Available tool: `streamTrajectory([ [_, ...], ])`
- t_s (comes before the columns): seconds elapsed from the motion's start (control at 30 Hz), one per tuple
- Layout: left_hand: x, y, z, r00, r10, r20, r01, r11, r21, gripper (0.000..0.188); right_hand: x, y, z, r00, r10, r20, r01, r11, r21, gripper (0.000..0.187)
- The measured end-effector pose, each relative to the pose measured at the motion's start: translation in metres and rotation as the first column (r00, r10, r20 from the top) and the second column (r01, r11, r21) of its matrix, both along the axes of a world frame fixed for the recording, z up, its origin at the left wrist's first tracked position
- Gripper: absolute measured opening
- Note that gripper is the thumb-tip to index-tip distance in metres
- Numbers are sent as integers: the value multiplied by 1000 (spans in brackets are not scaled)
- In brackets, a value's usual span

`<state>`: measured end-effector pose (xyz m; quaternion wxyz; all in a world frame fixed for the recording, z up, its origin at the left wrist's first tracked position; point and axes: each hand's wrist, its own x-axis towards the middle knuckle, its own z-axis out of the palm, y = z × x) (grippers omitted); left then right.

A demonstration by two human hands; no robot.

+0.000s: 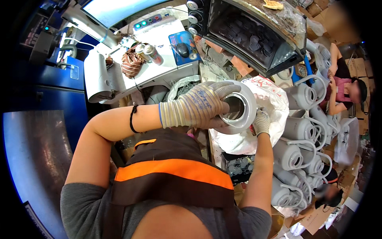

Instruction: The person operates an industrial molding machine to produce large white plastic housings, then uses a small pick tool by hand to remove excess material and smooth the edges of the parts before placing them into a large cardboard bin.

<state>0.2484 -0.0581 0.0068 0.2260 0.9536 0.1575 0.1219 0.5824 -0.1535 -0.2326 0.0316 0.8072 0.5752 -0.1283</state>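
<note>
The striped-gloved left hand (202, 104) holds one glossy pale-grey hollow cylinder (248, 106); the gloved right hand (261, 122), grip unclear, is over one crumpled white sack (275, 99); far left, two silvery cans (150, 51).

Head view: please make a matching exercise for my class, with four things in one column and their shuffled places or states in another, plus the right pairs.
Column 1
1. Computer mouse
2. Two cans
3. Dark discs
4. Left hand

Column 2
A. Beside a brown striped bundle
B. Gloved, gripping a grey hollow part
C. On a mainly blue pad
D. Inside an oven-like box

Right pairs: 1-C, 2-A, 3-D, 4-B
</note>
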Motion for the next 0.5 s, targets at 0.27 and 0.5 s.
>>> streamTrajectory([
  [0.27,7,3,12,998,-66,15,64,992,108,68,-52,0,141,420,-153,-895,537,837,109,14],
  [0.5,32,-5,13,962,-238,-134,256,956,144,43,-118,-2,275,782,44,-622,255,888,383,19],
])
